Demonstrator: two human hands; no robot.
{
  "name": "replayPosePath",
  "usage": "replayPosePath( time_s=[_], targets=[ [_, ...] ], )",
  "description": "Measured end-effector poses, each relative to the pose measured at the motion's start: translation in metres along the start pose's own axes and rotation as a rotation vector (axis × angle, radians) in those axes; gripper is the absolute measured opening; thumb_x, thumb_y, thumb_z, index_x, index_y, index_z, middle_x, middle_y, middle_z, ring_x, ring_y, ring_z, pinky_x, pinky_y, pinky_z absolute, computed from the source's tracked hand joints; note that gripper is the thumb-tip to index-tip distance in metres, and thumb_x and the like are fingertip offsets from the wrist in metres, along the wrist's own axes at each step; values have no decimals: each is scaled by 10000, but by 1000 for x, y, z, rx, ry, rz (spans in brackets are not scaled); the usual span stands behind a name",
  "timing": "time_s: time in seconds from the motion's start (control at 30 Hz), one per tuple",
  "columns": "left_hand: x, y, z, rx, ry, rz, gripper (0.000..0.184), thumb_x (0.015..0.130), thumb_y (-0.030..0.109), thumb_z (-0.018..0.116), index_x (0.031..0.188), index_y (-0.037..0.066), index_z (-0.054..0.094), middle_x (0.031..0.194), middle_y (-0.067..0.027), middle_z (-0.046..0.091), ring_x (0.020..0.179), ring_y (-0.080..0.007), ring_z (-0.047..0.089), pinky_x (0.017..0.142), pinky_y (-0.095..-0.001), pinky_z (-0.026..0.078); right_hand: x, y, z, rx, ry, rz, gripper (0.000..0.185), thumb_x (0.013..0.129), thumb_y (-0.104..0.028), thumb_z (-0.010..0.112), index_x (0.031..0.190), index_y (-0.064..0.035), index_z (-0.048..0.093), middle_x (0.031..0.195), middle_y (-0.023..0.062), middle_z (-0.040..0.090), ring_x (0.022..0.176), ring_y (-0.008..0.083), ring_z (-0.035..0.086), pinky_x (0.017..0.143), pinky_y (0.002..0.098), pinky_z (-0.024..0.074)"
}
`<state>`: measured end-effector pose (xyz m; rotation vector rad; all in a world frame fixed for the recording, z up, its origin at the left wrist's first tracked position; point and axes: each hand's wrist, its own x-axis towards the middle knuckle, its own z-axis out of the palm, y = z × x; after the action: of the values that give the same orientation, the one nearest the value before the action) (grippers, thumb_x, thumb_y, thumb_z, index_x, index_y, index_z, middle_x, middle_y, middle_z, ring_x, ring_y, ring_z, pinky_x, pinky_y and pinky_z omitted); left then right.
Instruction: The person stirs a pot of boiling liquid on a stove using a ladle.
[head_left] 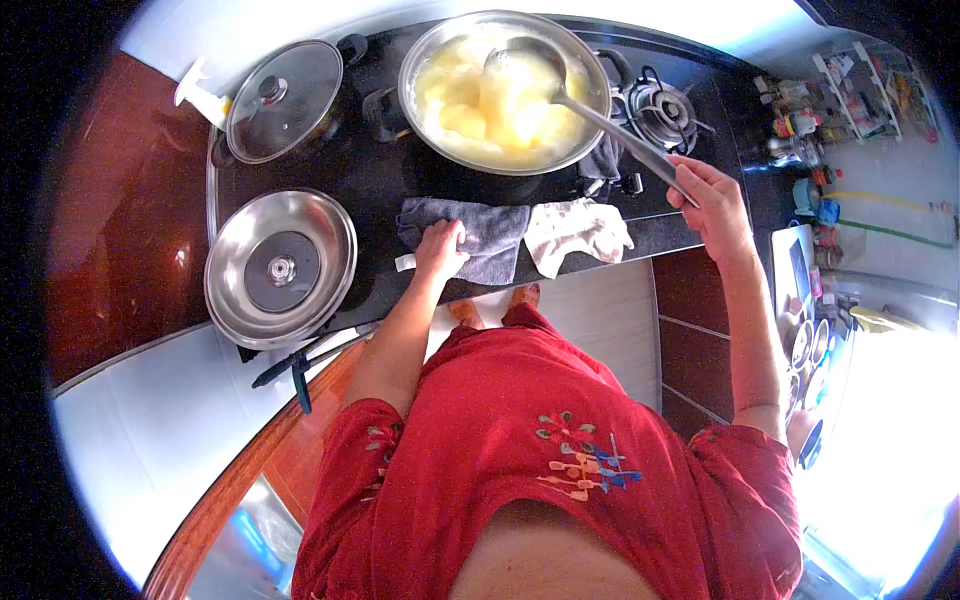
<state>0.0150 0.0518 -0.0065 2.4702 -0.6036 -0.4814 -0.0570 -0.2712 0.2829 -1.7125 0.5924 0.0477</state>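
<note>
My right hand (712, 200) is closed around the handle of a metal ladle (622, 138). The ladle's round bowl dips into a wide steel pot (405, 75) that holds pale yellow, steaming contents. On the counter's front edge, my left hand (437, 250) lies on a dark grey towel (490, 232) with its fingers curled onto the cloth. Beside that towel, a white patterned cloth (577, 235) hangs over the edge.
A glass-lidded pan (285, 100) stands at the back left. In front of it lies a steel lid (330, 240) with a knob. A gas burner (660, 112) sits right of the pot. Bottles and jars (797, 125) line the right side, near several bowls (803, 345).
</note>
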Motion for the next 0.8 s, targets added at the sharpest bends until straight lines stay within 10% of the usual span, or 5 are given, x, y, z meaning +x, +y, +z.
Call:
replayPosePath(
  time_s=[0.8],
  targets=[
    [-1, 1, -2, 6, 15, 19, 373, 621, 123, 766, 853, 109, 475, 913, -113, 552, 931, -350, 549, 767, -451, 473, -40, -75, -32, -911, 403, -762, 261, 838, -119, 647, 1098, -143, 662, 900, 38, 672, 796, 162, 633, 728, 285, 496]
  ],
)
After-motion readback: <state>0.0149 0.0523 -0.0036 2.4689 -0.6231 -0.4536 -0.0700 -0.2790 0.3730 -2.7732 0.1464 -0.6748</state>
